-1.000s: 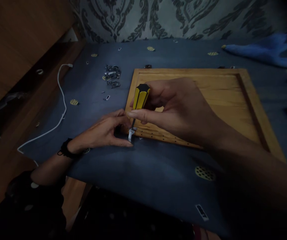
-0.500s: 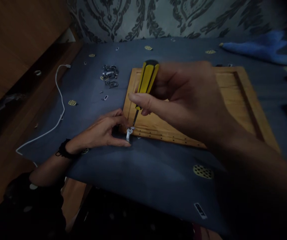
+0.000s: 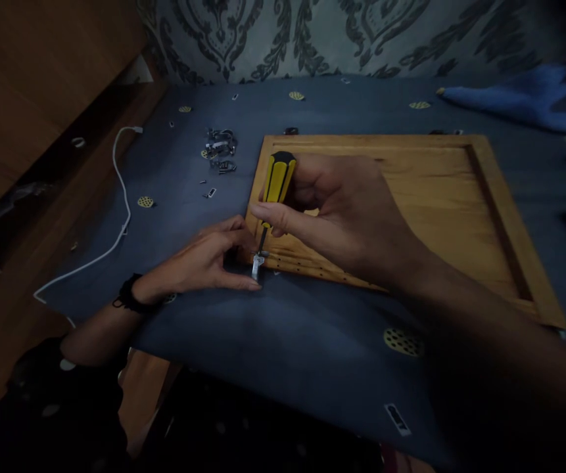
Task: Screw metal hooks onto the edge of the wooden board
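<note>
A yellow and black screwdriver (image 3: 277,180) is gripped in my right hand (image 3: 346,203), its shaft slanting down to a small metal hinge (image 3: 258,263). That hinge sits at the near left corner of a wooden cabinet door (image 3: 411,190), a panel with a raised frame and a row of small dark holes along its near edge. My left hand (image 3: 213,259) steadies the hinge between thumb and fingers. Whether the screwdriver tip is seated in a screw is too small to tell.
Several metal hinges (image 3: 221,148) lie in a pile beyond my left hand, with small screws (image 3: 204,195) nearby. A white cable (image 3: 125,190) curves along the left side. At the back right rests a blue cloth (image 3: 509,98). Patterned grey-blue fabric (image 3: 263,341) covers the surface.
My right hand and the screwdriver have come down and slightly left, bringing the shaft onto the hinge. The left hand keeps its hold. The view has shifted slightly.
</note>
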Demonstrator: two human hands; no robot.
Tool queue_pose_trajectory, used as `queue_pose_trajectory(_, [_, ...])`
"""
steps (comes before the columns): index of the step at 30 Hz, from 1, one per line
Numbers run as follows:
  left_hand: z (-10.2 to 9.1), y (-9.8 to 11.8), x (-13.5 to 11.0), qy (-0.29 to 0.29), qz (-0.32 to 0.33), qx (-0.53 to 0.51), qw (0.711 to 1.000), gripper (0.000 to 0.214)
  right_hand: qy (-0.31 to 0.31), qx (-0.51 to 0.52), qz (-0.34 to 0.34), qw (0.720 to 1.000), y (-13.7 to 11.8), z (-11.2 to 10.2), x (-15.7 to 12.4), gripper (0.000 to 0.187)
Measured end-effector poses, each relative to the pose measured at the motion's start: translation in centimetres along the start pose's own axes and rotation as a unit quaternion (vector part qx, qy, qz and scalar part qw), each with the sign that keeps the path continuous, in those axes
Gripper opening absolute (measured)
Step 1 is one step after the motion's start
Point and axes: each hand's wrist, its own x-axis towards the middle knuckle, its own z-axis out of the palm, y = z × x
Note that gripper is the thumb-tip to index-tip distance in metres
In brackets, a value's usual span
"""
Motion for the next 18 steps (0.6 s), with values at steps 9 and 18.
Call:
queue_pose_trajectory(9, [0.32, -0.35, -0.29, 0.01, 0.013, -0.006, 1.0, 0.045, -0.006, -0.002, -0.027, 1.0, 0.24, -0.09, -0.09, 0.03])
queue_pose_trajectory(18, [0.93, -0.94, -0.81, 0.037, 0.013, -0.049, 0.998, 0.056, 0.072, 0.043, -0.007, 0.996, 0.08, -0.37, -0.12, 0.022])
